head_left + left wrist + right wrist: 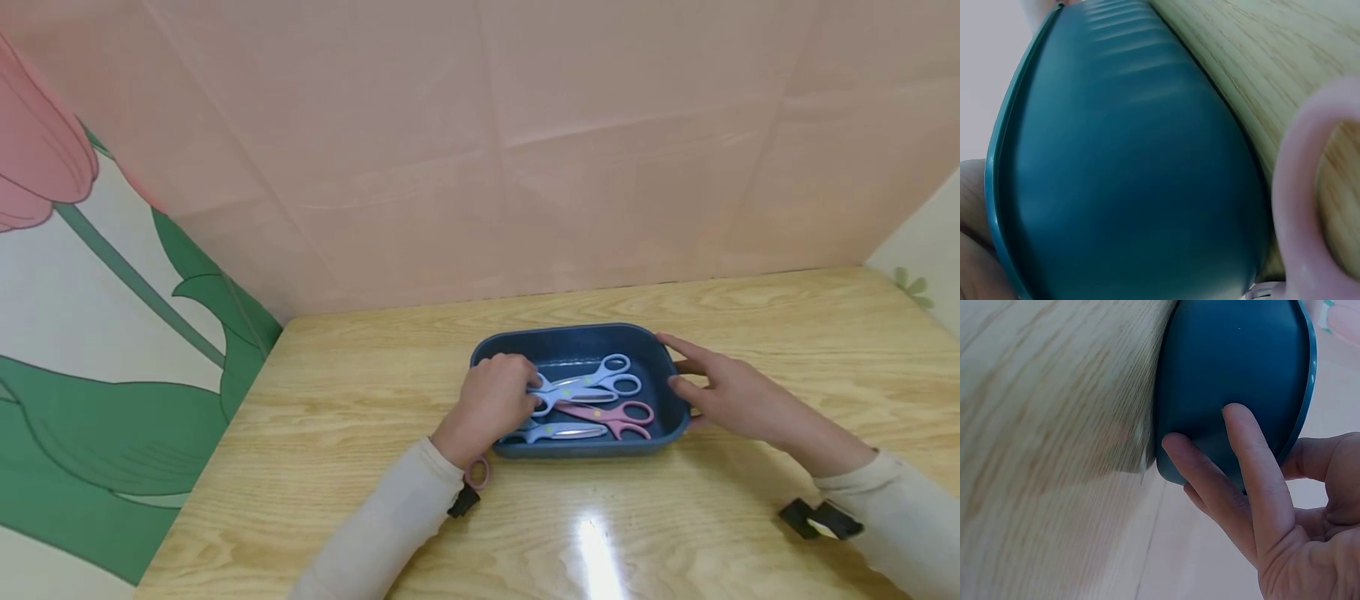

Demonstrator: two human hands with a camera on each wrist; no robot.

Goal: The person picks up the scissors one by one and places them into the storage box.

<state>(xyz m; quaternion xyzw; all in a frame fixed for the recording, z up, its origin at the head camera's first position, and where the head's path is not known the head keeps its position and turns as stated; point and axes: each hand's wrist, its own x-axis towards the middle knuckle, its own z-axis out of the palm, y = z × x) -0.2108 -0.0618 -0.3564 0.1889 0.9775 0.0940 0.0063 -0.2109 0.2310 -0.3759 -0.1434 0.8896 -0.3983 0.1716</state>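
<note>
A dark blue tray [592,450] stands on the table with several scissors inside. My left hand [498,400] reaches over its left end and grips the handles of light blue scissors [588,397], whose blades point right. Further light blue scissors [562,431] and pink scissors [596,413] lie in the tray around them. My right hand [731,396] holds the tray's right end, thumb at the rim, fingers [1257,469] against the outer wall. Just outside the tray, below my left wrist, shows the pink handle [1291,187] of another pair.
The wood-grain table [360,375] runs back to a pink-covered wall [480,167]. A painted flower panel [135,275] borders the left side, and a pale wall [926,242] rises at the right. Each forearm wears a black strap.
</note>
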